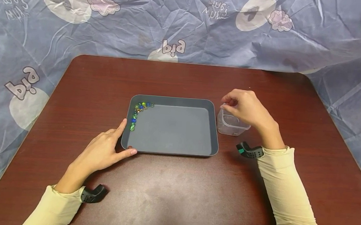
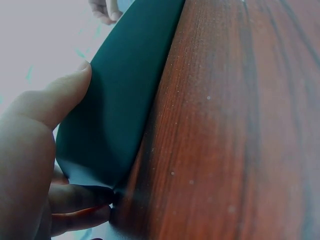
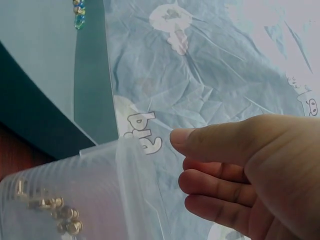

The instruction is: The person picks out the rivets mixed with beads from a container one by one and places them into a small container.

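A shallow grey tray (image 1: 172,129) lies on the table. Several glass marbles (image 1: 133,121), green, blue and amber, line its left side and back left corner. My left hand (image 1: 102,150) touches the tray's front left corner, index finger along the left side and thumb at the front rim. In the left wrist view that thumb presses the tray's outer wall (image 2: 120,85). Over a clear plastic container (image 1: 230,130), right of the tray, hovers my right hand (image 1: 248,105), fingers loosely bent; nothing shows between them. Small brass-coloured pieces (image 3: 67,215) of unclear kind lie inside the container.
The dark red-brown wooden table (image 1: 174,189) has a wrinkled grey-blue printed cloth (image 1: 136,24) behind and beside it. A black wrist mount (image 1: 94,194) sits on the left wrist, another black mount (image 1: 250,151) on the right. The container stands close to the tray's right wall.
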Demonstrator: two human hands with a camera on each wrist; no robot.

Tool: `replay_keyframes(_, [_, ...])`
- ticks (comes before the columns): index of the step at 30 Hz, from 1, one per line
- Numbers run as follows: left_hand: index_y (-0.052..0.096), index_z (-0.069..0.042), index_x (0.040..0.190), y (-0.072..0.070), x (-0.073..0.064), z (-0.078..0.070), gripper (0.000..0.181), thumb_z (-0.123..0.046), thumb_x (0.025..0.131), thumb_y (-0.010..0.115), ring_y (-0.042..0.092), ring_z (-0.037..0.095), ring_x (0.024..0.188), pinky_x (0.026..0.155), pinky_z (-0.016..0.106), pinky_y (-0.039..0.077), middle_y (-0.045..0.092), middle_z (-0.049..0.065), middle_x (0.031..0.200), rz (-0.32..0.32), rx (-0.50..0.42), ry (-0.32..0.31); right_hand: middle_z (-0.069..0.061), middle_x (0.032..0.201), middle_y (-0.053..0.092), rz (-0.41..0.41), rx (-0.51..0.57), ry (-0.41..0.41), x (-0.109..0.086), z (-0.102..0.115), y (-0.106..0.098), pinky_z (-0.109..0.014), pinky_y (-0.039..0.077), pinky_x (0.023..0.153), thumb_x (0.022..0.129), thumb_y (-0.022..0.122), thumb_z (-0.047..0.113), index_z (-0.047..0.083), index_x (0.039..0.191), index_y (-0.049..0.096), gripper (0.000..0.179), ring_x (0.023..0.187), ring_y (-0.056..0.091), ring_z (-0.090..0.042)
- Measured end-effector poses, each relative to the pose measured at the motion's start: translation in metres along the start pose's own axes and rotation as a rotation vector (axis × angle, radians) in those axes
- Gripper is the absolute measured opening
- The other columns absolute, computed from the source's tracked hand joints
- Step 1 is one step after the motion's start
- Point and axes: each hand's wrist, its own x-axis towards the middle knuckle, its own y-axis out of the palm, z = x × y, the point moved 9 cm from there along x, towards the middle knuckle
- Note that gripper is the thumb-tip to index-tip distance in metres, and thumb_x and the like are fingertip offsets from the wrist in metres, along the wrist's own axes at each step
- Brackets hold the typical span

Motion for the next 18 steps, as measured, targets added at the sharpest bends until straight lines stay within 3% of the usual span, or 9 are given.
replay_keyframes(18, [0.024,0.003,0.154,0.0,0.001,0.0,0.104,-0.057,0.083,0.072,0.062,0.04,0.107,0.089,0.052,0.048,0.057,0.029,0.131,-0.01,0.004,0.006,-0.006,0.083,0.069,0.039,0.084,-0.007,0.017,0.021,0.017,-0.035,0.051,0.068,0.084,0.078,0.004,0.001,0.09,0.074,0.008,0.073,0.063,-0.019])
